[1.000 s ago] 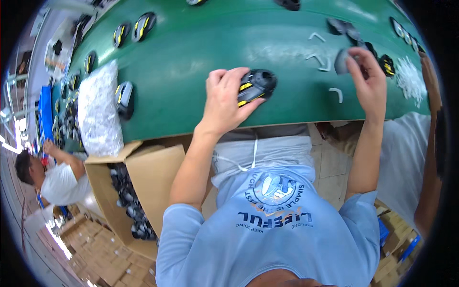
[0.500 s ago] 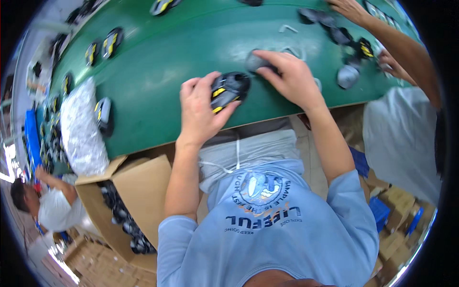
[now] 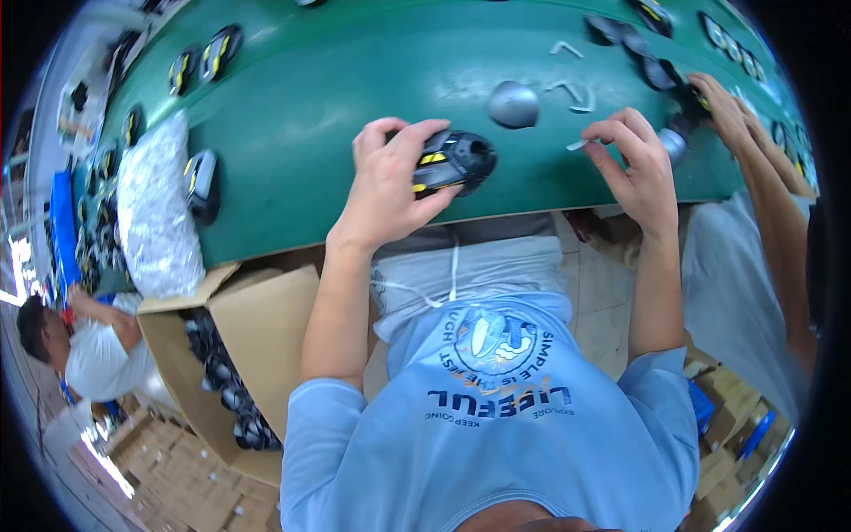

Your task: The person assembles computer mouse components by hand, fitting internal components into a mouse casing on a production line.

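Tabletop [image 3: 292,106] separates left fingers [image 3: 417,134], clasping shell [image 3: 461,161] near edge [image 3: 514,215], from right fingers [image 3: 614,133], pinching strip [image 3: 576,144].

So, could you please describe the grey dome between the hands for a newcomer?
On the green table, look between the left hand and the right hand, slightly beyond them. The grey dome is smooth and rounded, unlike the thin pale strips to its right.

Green worktable [image 3: 310,115], pale tiled floor [image 3: 601,288]; bright light [image 3: 17,284]

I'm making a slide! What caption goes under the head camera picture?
The left hand holds a black-and-yellow part while the right hand pinches a pale strip over a green table.
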`<state>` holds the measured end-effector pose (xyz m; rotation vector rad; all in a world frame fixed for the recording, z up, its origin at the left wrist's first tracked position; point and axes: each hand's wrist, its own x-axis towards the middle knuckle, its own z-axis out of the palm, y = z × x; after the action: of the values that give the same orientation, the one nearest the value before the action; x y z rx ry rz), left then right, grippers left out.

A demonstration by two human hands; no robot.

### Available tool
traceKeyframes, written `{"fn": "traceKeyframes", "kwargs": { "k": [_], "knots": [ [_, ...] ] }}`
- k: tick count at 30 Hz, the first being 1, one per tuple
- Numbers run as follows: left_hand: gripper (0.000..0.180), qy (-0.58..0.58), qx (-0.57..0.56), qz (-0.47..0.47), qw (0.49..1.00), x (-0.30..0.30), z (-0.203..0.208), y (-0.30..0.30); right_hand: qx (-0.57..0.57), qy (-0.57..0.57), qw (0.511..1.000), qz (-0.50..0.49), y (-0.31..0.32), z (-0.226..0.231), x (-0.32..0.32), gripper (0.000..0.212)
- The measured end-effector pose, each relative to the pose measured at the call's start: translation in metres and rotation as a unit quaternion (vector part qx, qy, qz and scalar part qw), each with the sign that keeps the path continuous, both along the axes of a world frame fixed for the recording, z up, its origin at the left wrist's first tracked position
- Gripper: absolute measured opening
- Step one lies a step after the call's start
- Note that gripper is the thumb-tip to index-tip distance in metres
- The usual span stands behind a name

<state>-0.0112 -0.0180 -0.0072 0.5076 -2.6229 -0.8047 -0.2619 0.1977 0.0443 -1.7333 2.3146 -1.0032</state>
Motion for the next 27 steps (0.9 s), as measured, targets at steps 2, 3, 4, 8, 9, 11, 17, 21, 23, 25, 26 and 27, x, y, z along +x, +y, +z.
{"fn": "traceKeyframes", "kwargs": {
  "k": [2, 3, 4, 8, 9, 11, 17, 21, 23, 25, 26, 27],
  "knots": [
    [0.071, 0.004, 0.007, -0.049, 0.999, 0.002, 0.001, -0.003, -0.013, 0.022, 0.995, 0.101, -0.034, 0.000, 0.020, 0.013],
    [0.074, -0.003, 0.012, -0.057, 0.998, 0.003, -0.001, -0.006, -0.025, 0.054, 0.981, 0.187, -0.051, 0.000, 0.025, 0.017],
    [0.074, -0.004, 0.012, -0.047, 0.999, 0.003, -0.003, -0.006, -0.026, 0.053, 0.979, 0.196, -0.065, -0.002, 0.027, 0.017],
    [0.074, 0.006, 0.013, -0.048, 0.999, 0.006, -0.007, -0.005, -0.015, 0.151, 0.934, 0.323, -0.099, -0.019, 0.030, 0.030],
    [0.073, 0.014, 0.014, -0.044, 0.999, 0.006, -0.008, -0.004, -0.034, 0.149, 0.931, 0.330, -0.100, -0.024, 0.028, 0.034],
    [0.071, 0.030, 0.017, -0.040, 0.999, 0.006, -0.011, -0.003, -0.052, 0.147, 0.927, 0.340, -0.097, -0.033, 0.028, 0.039],
    [0.071, 0.053, 0.010, -0.025, 0.998, 0.009, -0.015, -0.003, -0.018, 0.082, 0.972, 0.221, -0.068, -0.048, 0.053, 0.059],
    [0.071, 0.064, 0.015, -0.031, 0.997, 0.006, -0.016, -0.003, 0.035, 0.066, 0.967, 0.245, -0.057, -0.051, 0.060, 0.080],
    [0.070, 0.063, 0.001, -0.036, 0.997, 0.002, -0.015, -0.006, 0.057, 0.099, 0.964, 0.241, -0.056, -0.044, 0.054, 0.079],
    [0.071, 0.060, -0.005, -0.039, 0.997, 0.004, -0.011, -0.006, 0.086, 0.139, 0.956, 0.245, -0.056, -0.034, 0.052, 0.076],
    [0.071, 0.061, -0.014, -0.039, 0.997, 0.005, -0.009, -0.007, 0.085, 0.138, 0.956, 0.243, -0.060, -0.034, 0.053, 0.076],
    [0.073, 0.053, -0.018, -0.038, 0.998, 0.008, -0.012, -0.009, 0.064, 0.124, 0.961, 0.238, -0.060, -0.039, 0.056, 0.075]
  ]
}}
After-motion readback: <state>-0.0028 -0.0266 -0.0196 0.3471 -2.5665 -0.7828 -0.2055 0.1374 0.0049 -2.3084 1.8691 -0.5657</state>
